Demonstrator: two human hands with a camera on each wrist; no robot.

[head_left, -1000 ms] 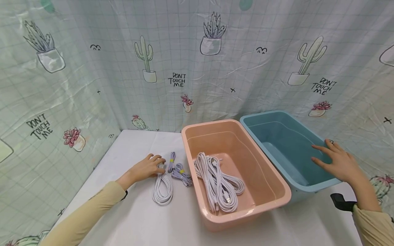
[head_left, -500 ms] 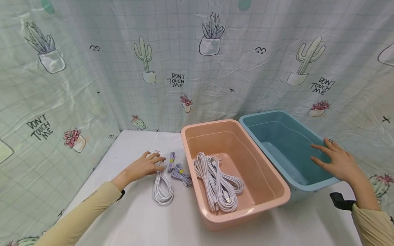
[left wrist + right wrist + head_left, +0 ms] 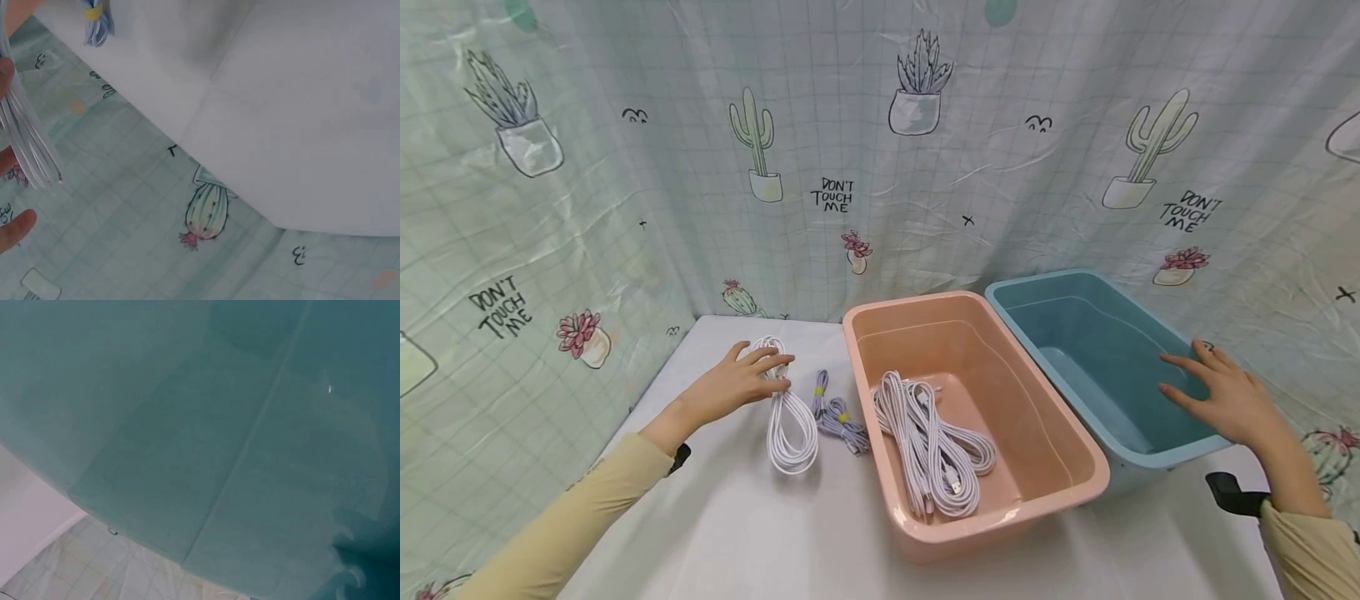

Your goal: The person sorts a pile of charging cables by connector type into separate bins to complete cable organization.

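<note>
My left hand (image 3: 730, 388) pinches a coiled white cable (image 3: 793, 442) near its upper part, and the coil hangs tilted above the table. In the left wrist view, strands of that white cable (image 3: 28, 137) pass between the fingers at the left edge. Just right of it on the table lie two thinner bluish-grey cable bundles with yellow ties, a small one (image 3: 820, 392) and a larger one (image 3: 844, 427). Over at the right, my right hand (image 3: 1232, 400) rests at the blue bin's rim with fingers spread, holding nothing.
A pink bin (image 3: 1022, 417) stands mid-table with several coiled white cables (image 3: 936, 454) along its left side. Against its right side is a blue bin (image 3: 1097, 375), with no contents visible. Patterned curtain (image 3: 850, 125) encloses the white table (image 3: 730, 533) behind and on the left.
My left hand has lifted the coiled white cable off the table, moving up and slightly left. The right hand, the bins and the tied bundles stay where they were.
</note>
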